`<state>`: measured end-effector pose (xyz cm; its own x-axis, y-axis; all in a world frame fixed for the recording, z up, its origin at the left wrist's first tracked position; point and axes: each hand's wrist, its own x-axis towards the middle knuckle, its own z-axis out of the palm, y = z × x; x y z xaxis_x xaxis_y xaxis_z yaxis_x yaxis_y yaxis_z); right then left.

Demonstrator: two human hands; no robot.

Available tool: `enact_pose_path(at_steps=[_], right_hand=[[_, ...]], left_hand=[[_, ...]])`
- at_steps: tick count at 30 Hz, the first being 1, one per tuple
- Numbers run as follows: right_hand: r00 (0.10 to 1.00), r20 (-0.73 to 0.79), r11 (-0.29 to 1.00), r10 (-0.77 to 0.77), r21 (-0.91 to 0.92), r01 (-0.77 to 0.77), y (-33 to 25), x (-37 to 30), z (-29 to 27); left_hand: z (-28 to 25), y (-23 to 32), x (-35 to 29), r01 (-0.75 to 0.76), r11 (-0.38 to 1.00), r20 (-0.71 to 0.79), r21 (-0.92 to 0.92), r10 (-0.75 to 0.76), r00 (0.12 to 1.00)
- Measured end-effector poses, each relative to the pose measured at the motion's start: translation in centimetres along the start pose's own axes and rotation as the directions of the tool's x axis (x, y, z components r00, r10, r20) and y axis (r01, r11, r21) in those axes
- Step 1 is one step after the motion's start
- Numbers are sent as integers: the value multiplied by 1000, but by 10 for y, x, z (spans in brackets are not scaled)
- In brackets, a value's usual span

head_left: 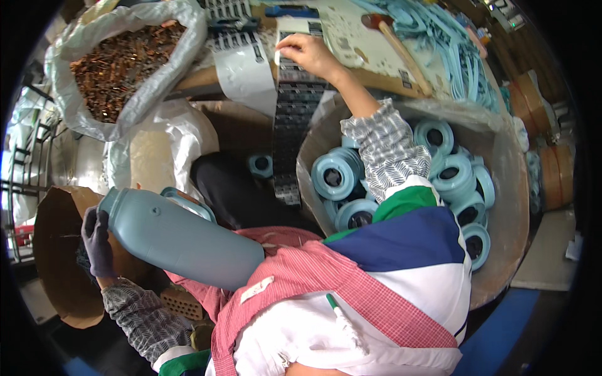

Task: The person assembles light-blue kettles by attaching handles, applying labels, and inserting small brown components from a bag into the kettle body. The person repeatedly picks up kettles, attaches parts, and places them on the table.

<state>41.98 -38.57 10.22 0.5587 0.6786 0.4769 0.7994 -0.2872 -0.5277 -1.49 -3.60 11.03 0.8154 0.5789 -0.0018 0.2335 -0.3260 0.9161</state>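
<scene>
My left hand, in a dark grey glove, is closed on the narrower end of a blue-grey plastic thermos jug body. The jug body lies tilted across my lap, with its looped handle on the far side and its wide end against my red checked apron. My bare right hand is reached out over a long strip of black-and-white labels that hangs down off the table. Thumb and fingers are pinched together at the strip's upper part; anything between them is too small to make out.
A plastic-lined bin of round light-blue parts stands at my right. An open bag of small brownish pieces is at far left, above a cardboard box. A wooden-handled hammer and light-blue straps lie on the table.
</scene>
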Motion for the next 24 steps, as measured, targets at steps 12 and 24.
enact_pose_path(at_steps=[12,24], right_hand=[[786,233,736,572,-568,-367,51,-296,29],[639,769,788,-4,396,-471,-199,-220,39]], left_hand=[[-7,-20,14,-162,986,86,36,158,984],[-69,-24,-100,87,986,-200,145,-57,978]])
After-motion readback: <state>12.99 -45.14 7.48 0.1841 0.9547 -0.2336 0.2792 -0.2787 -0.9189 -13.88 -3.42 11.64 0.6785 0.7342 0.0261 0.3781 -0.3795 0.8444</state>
